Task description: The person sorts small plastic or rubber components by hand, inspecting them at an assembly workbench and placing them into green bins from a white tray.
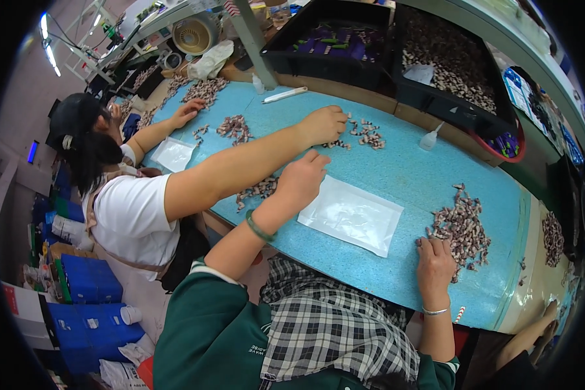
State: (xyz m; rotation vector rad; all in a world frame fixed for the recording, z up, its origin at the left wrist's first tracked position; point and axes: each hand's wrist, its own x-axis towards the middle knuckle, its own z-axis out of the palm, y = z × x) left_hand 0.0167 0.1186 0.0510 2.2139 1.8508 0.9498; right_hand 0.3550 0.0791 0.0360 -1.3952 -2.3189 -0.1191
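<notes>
Pale walls and bright tube lights framed a crowded workroom, where a long, speckled light-blue worktop ran beneath grey metal shelving. Taking the glossy white rectangular plastic packet as the clock's centre, with twelve at the far side, two black rectangular bins stood at twelve and one o'clock, and one round beige fan sat between ten and eleven. Two white packets could be counted, the other between nine and ten o'clock, near one co-worker in a white short-sleeved top. One large heap of small mottled brown-and-white pieces lay at three o'clock, a smaller cluster at twelve, and one translucent squeeze bottle with a thin nozzle between one and two. At ten o'clock, the left hand, a green bangle on its wrist, had its fingers loosely bent; whether they pinched anything could not be told. At four o'clock, the right hand rested half-curled fingers against the large heap's near edge, their grip on any single piece hidden.
</notes>
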